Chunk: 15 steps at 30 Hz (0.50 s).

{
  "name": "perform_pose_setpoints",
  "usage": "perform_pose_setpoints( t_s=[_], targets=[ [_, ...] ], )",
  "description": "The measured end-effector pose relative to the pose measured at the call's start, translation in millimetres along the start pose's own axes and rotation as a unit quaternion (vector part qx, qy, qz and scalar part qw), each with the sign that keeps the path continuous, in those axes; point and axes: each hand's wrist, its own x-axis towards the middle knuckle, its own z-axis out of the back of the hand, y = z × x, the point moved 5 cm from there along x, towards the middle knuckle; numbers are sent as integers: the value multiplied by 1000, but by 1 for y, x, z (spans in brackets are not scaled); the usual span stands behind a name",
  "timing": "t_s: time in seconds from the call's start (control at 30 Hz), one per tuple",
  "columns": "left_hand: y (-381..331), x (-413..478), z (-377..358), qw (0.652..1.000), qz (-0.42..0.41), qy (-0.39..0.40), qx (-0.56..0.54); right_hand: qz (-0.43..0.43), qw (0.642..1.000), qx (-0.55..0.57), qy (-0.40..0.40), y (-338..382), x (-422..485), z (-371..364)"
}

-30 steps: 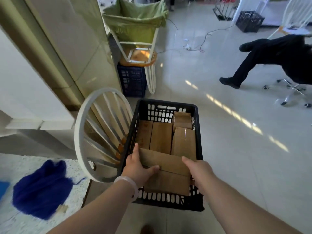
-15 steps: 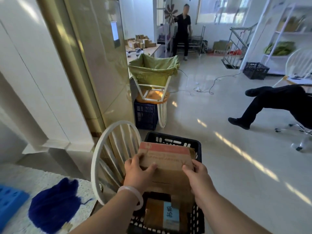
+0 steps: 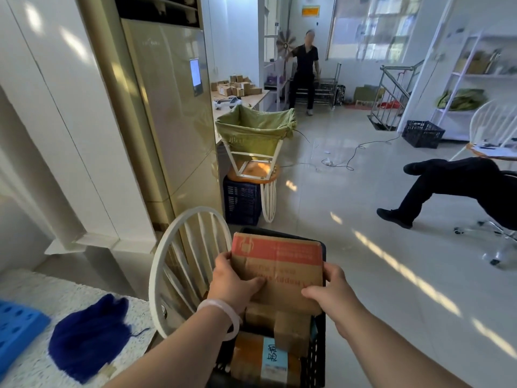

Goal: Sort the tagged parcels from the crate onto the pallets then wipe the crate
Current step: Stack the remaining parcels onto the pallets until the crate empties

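Observation:
I hold a flat cardboard parcel (image 3: 279, 270) with a red band along its top, lifted above the black plastic crate (image 3: 317, 357). My left hand (image 3: 233, 281) grips its left edge and my right hand (image 3: 333, 287) grips its lower right corner. Below it in the crate lie more brown parcels (image 3: 291, 329), one with a blue tag (image 3: 272, 357) bearing handwriting. The parcel hides the far part of the crate.
A white spindle chair back (image 3: 179, 264) stands left of the crate. A dark blue cloth (image 3: 89, 331) and a blue pallet (image 3: 16, 329) lie on the speckled surface at left. Ahead stand a green-bagged stand (image 3: 254, 133), a dark crate (image 3: 242, 203), a seated person's legs (image 3: 436, 186) and a standing person (image 3: 305, 71).
Both hands have lifted the flat parcel out of the crate and tilted it upright. My head has risen, bringing the far room into view.

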Motion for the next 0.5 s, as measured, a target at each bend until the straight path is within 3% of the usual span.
perform_pose_setpoints(
  t_s=[0.23, 0.5],
  targets=[
    [-6, -6, -5, 998, -31, 17, -49, 7, 998, 57, -31, 0, -2, 13],
    [0, -3, -6, 996, 23, -26, -78, -23, 994, 94, -52, -5, -5, 16]
  ],
)
